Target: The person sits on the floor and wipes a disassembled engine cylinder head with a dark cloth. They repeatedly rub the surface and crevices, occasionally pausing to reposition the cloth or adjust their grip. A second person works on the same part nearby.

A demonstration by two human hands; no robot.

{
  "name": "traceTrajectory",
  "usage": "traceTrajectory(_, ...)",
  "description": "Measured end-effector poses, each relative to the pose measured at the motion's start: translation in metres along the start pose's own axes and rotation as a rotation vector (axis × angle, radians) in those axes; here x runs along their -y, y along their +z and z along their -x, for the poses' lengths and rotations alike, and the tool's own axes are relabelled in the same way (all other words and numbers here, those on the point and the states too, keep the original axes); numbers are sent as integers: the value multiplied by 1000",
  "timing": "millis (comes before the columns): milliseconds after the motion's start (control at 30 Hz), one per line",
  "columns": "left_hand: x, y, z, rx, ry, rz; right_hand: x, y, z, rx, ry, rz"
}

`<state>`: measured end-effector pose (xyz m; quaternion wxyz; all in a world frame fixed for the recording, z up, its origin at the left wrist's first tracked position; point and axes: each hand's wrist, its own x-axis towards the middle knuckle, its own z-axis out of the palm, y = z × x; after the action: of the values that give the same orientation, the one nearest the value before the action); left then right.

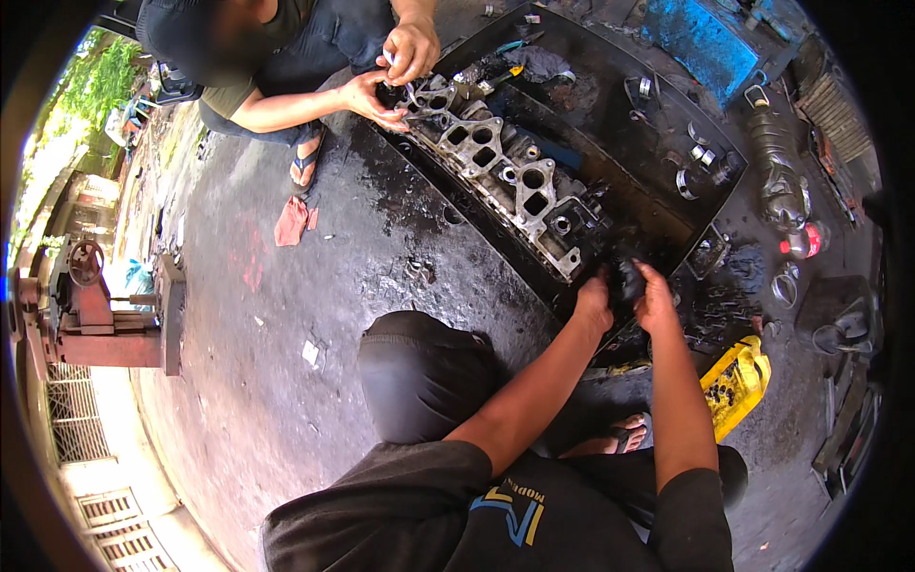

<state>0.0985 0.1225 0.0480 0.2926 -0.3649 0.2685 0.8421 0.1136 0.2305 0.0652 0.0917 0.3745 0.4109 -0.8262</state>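
Observation:
Both of my hands are at the near corner of a large black metal tray (702, 155). My right hand (655, 303) curls its fingers around a black, greasy lump (627, 279) whose kind I cannot make out. My left hand (595, 303) is closed against the lump's other side, its fingertips lost in the dark. Just left of my hands, a grey metal engine cylinder head (510, 186) lies along the tray's left side, its ports facing up. At its far end another person's two hands (396, 71) hold a thin, light-coloured tool against it.
Several metal rings and bearing shells (686, 181) lie in the tray, with a dark rag (541, 65). On the right stand a large clear bottle (777, 162) and a yellow cut-open container (736, 386) of small dark parts. A blue metal box (701, 43) stands behind; a pink cloth (291, 221) lies on the floor.

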Motion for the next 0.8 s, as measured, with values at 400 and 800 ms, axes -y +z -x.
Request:
traceTrajectory(400, 6, -31, -16, -91, 1097, -1767, -10, 12, -19, -255, -517, 988)
traceTrajectory(800, 5, -77, -39, -108, 906, -2137, -5, 6, -20, -170, -334, 1150)
